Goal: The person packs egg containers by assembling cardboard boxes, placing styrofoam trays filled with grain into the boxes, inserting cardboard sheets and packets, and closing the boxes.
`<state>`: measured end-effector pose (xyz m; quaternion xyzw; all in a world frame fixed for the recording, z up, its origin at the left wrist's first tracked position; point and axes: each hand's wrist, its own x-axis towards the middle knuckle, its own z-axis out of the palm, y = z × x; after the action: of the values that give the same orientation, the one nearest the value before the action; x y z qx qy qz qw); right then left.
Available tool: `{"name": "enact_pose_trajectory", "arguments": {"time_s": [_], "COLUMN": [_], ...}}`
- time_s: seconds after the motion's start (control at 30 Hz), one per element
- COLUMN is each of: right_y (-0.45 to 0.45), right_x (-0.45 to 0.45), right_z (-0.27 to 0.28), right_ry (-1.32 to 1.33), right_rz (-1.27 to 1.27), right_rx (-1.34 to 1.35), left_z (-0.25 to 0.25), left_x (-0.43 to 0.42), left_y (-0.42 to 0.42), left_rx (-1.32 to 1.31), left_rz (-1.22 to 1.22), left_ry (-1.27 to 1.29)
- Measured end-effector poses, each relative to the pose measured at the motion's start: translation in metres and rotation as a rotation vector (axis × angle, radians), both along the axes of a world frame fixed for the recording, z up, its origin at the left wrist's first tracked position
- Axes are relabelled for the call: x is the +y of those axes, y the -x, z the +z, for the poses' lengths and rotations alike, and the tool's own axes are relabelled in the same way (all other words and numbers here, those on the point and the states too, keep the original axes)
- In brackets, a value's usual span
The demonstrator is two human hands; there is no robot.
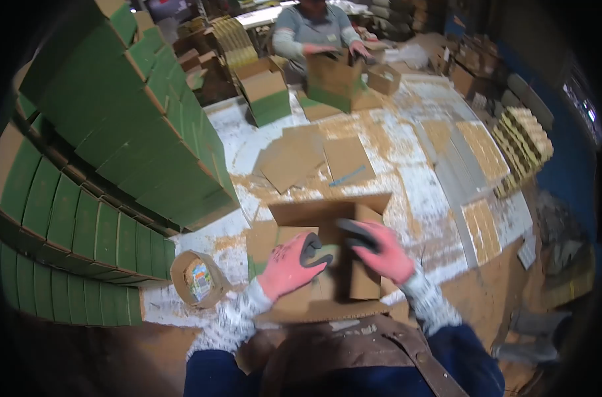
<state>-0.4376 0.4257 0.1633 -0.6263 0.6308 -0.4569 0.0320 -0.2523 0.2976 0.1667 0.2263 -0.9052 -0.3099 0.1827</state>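
Note:
An open cardboard box (327,312) stands at the near edge of the table, its flaps spread and its inside in shadow. My left hand (292,263), in a pink glove with dark fingertips, is over the box's left side, fingers curled with a gap to the thumb and nothing between them. Over the right side is my right hand (378,248), gloved the same way; its fingertips are smeared by motion, and whether they touch the box is unclear. Flat cardboard pieces (291,159) lie beyond the box.
Green boxes (142,132) are stacked high on the left. A round tub (198,279) holding small packets stands left of my hand. Across the table (407,172), a person (314,33) handles another box (334,79). Egg-tray-like stacks (522,149) are at the right.

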Motion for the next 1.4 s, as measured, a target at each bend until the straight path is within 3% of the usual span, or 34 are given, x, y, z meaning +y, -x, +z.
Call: {"name": "enact_pose_trajectory", "arguments": {"time_s": [0.03, 0.13, 0.23, 0.33, 0.4, 0.43, 0.5, 0.53, 0.57, 0.6, 0.63, 0.67, 0.7, 0.77, 0.83, 0.87, 0.93, 0.97, 1.0, 1.03, 1.07, 1.1, 1.13, 1.17, 1.2, 1.23, 1.27, 1.3, 1.37, 1.4], "right_y": [-0.008, -0.012, -0.008, 0.014, 0.045, 0.054, 0.053, 0.042, 0.029, 0.008, -0.002, -0.005, -0.001, 0.020, 0.032, 0.028, 0.017, 0.023, 0.028, 0.037, 0.047, 0.072, 0.107, 0.151, 0.202, 0.258, 0.317, 0.402, 0.457, 0.476], "right_x": [-0.014, -0.031, -0.034, -0.065, -0.079, -0.078, -0.072, -0.066, -0.048, -0.025, -0.003, 0.015, 0.027, 0.048, 0.072, 0.086, 0.110, 0.114, 0.111, 0.109, 0.109, 0.109, 0.108, 0.111, 0.111, 0.115, 0.129, 0.153, 0.149, 0.144], "right_z": [-0.014, -0.054, -0.057, -0.025, 0.014, 0.044, 0.035, 0.001, -0.015, -0.019, -0.047, -0.050, -0.042, 0.002, 0.005, -0.008, -0.034, -0.047, -0.077, -0.115, -0.139, -0.133, -0.124, -0.150, -0.143, -0.115, -0.113, -0.157, -0.150, -0.147], "right_ry": [-0.163, -0.653, -0.673, -0.717, -0.185, -0.003, 0.078, -0.033, -0.123, -0.295, -0.378, -0.366, -0.337, -0.987, -1.177, -1.011, -0.645, -0.749, -0.501, -0.509, -0.511, -0.580, -0.637, -0.465, -0.186, 0.186, 0.394, 0.519, 0.305, 0.277], "right_rz": [0.112, 0.281, 0.350, 0.644, 0.360, 0.105, -0.456, -0.733, -0.585, -0.604, -0.403, -0.484, -0.566, -0.329, -0.142, -0.169, -0.268, -0.102, -0.068, 0.008, 0.082, -0.055, -0.192, -0.654, -1.059, -1.182, -1.258, -1.203, -1.135, -1.219], "right_rx": [0.174, 0.527, 0.440, 0.089, 0.606, 0.384, 0.342, 0.537, 0.269, 0.427, 0.434, 0.314, 0.205, 0.070, 0.109, 0.112, 0.000, -0.259, -0.159, -0.123, -0.089, -0.113, -0.131, -0.164, -0.390, -0.465, -0.503, -0.626, -0.925, -0.817], "left_z": [-0.004, 0.036, 0.029, 0.025, -0.069, -0.072, -0.065, -0.055, -0.083, -0.087, -0.090, -0.091, -0.091, -0.083, -0.073, -0.065, -0.042, -0.028, -0.047, -0.066, -0.086, -0.084, -0.081, -0.078, -0.077, -0.077, -0.081, -0.090, -0.080, -0.083], "left_x": [-0.007, -0.018, -0.013, -0.011, -0.026, -0.027, -0.019, -0.010, -0.020, -0.020, -0.015, -0.008, -0.009, -0.015, -0.011, -0.011, -0.018, -0.022, -0.043, -0.065, -0.064, -0.054, -0.043, -0.044, -0.043, -0.042, -0.041, -0.040, -0.033, -0.035], "left_y": [-0.001, -0.045, -0.075, -0.049, -0.030, -0.023, -0.014, -0.012, -0.016, -0.017, -0.014, -0.018, -0.020, -0.028, -0.043, -0.042, -0.042, -0.043, -0.064, -0.084, -0.081, -0.062, -0.041, -0.032, -0.026, -0.025, -0.025, -0.027, -0.021, -0.020], "left_rx": [-0.351, -0.259, -0.316, -0.042, 0.015, 0.146, 0.315, 0.353, 0.493, 0.588, 0.537, 0.462, 0.358, 0.246, 0.291, 0.368, 1.025, 0.855, 0.765, 0.676, 0.418, 0.079, -0.153, -0.060, 0.037, 0.131, 0.160, 0.191, 0.110, 0.129], "left_rz": [-0.151, -0.654, -0.695, 0.039, 0.161, 0.141, 0.163, 0.211, 0.228, 0.269, 0.304, 0.340, 0.283, 0.224, 0.252, 0.280, -0.220, -0.213, -0.178, -0.131, 0.065, 0.284, 0.339, 0.338, 0.340, 0.347, 0.381, 0.412, 0.505, 0.503], "left_ry": [-0.187, -0.593, -0.422, -0.098, 0.040, -0.136, -0.405, -0.500, -0.472, -0.764, -0.650, -0.535, -0.625, -0.776, -0.916, -0.988, -1.270, -1.350, -1.493, -1.637, -1.108, -0.628, -0.386, -0.404, -0.423, -0.440, -0.462, -0.485, -0.494, -0.493]}}
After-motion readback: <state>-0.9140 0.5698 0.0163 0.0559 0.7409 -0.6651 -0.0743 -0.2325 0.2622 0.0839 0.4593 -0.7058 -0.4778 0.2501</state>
